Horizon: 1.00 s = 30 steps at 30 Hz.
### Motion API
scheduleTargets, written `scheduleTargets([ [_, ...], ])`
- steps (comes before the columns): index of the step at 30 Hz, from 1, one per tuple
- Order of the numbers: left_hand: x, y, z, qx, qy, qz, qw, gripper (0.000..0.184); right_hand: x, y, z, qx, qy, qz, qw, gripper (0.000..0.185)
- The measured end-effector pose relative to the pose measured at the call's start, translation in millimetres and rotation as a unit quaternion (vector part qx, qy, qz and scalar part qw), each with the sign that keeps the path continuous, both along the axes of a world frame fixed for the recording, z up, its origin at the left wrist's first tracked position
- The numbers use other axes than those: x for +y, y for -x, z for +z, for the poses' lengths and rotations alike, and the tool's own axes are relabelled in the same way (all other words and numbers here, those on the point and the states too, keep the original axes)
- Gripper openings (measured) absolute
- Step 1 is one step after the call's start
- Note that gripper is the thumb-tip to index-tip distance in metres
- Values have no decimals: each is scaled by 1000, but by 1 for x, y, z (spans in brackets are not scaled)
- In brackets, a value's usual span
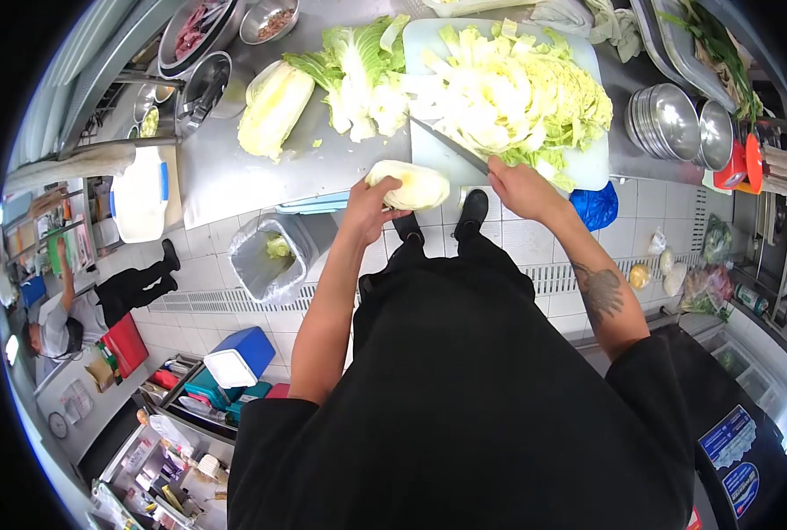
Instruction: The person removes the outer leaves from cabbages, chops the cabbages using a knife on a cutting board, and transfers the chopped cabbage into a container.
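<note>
Black clothing point(464, 371) fills the foreground beneath the left hand point(370, 208), which grips a cabbage piece point(422, 187) by the near edge of the desk point(226, 172), left of the right hand point(519, 189), closed round a knife point(453, 147) beside chopped cabbage point(522, 93), while the blue labels point(727, 436) are illegible.

**Steel counter crowded around a cutting board**

From here, the steel counter point(221, 172) carries a pale cutting board point(592, 166). Left of the board lie loose cabbage leaves point(358, 84), a few leaf scraps point(317, 142) and, farther left, an elongated cabbage point(274, 106). A small metal bowl point(270, 19) sits toward the far left. Stacked steel bowls point(663, 124) stand to the board's right.
</note>
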<state>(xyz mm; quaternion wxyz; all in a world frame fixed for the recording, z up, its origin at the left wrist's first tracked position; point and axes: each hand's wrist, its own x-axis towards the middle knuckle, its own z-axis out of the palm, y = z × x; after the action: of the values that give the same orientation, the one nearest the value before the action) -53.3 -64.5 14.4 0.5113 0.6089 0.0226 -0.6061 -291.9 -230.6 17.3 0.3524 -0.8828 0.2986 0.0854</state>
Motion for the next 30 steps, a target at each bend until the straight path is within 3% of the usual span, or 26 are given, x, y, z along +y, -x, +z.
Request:
scheduleTargets([
  [4, 4, 24, 4, 2, 39, 146, 989, 43, 26, -7, 14, -10, 9, -57, 998, 18],
  [8, 1, 44, -3, -37, -24, 11, 999, 50, 48, -19, 14, 46, 12, -64, 997, 18],
  [11, -8, 40, 9, -156, -36, -27, 987, 51, 56, -23, 13, 63, 30, -56, 996, 18],
  [23, -32, 20, -1, -131, -59, -7, 990, 42, 79, -20, 81, 92, 73, -22, 993, 14],
  [30, -40, 24, 7, -179, -43, -39, 982, 44, 93, -15, 76, 99, 80, -48, 991, 11],
])
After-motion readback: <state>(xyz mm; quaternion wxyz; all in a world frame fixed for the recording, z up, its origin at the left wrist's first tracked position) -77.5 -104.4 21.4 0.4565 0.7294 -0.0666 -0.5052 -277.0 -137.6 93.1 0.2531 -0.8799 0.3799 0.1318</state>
